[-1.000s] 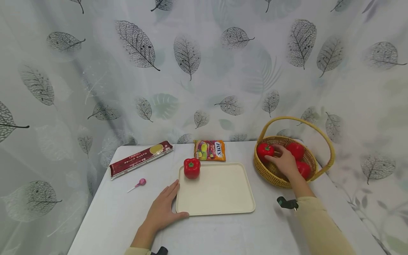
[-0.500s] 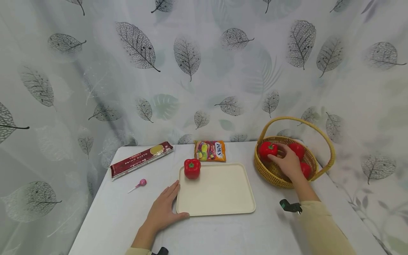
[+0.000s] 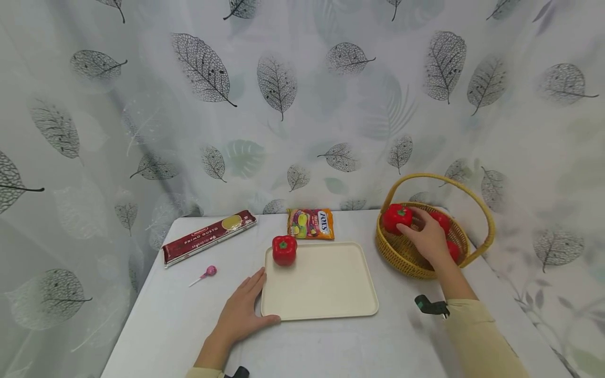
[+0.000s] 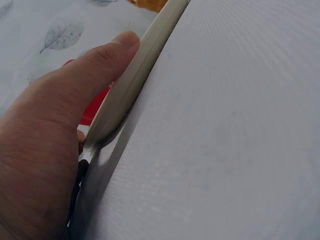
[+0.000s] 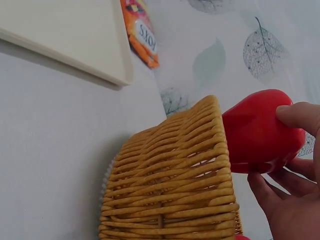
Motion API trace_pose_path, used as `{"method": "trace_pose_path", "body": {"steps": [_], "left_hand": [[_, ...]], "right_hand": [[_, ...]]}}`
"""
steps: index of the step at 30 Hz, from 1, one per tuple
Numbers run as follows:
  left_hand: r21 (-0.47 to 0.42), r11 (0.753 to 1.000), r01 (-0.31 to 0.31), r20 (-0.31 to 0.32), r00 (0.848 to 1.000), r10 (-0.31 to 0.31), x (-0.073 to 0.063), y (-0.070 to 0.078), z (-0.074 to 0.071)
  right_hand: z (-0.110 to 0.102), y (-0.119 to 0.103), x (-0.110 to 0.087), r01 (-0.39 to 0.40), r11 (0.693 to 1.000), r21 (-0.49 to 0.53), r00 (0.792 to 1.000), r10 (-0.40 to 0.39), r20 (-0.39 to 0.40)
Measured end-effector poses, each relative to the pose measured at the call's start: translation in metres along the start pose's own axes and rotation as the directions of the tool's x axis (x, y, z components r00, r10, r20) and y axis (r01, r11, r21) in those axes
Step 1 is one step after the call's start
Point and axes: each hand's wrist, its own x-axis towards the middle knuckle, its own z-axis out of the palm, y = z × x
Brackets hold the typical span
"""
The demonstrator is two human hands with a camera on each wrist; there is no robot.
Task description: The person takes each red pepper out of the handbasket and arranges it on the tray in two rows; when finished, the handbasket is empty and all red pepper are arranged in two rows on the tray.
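My right hand pinches a red toy bell pepper between thumb and fingers at the left side of a wicker basket. In the right wrist view this bell pepper rises partly above the woven rim, its lower part hidden behind it. Another red bell pepper stands on the upper left corner of a cream tray. My left hand rests at the tray's lower left corner, thumb along the front edge, fingers straight along the left side. The left wrist view shows the thumb against the rim.
More red peppers lie in the basket, partly behind my right hand. The basket's tall handle arches over it. Behind the tray lies a candy bag. A long spaghetti pack and a pink lollipop lie at the left.
My right hand and the bell pepper in it have shifted slightly to the right and up within the basket. My left hand and the tray have stayed in place.
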Motion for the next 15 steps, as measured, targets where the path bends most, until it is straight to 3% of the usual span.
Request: {"method": "trace_pose_path", "body": {"steps": [10, 15], "left_hand": [[-0.002, 1.000, 0.015, 0.021, 1.000, -0.015, 0.001, -0.002, 0.001], [0.005, 1.000, -0.008, -0.007, 1.000, 0.008, 0.001, -0.002, 0.001]], "right_hand": [[0.000, -0.010, -0.003, 0.023, 0.999, 0.041, 1.000, -0.023, 0.006], [0.001, -0.020, -0.006, 0.028, 0.999, 0.047, 1.000, -0.029, 0.009]]}}
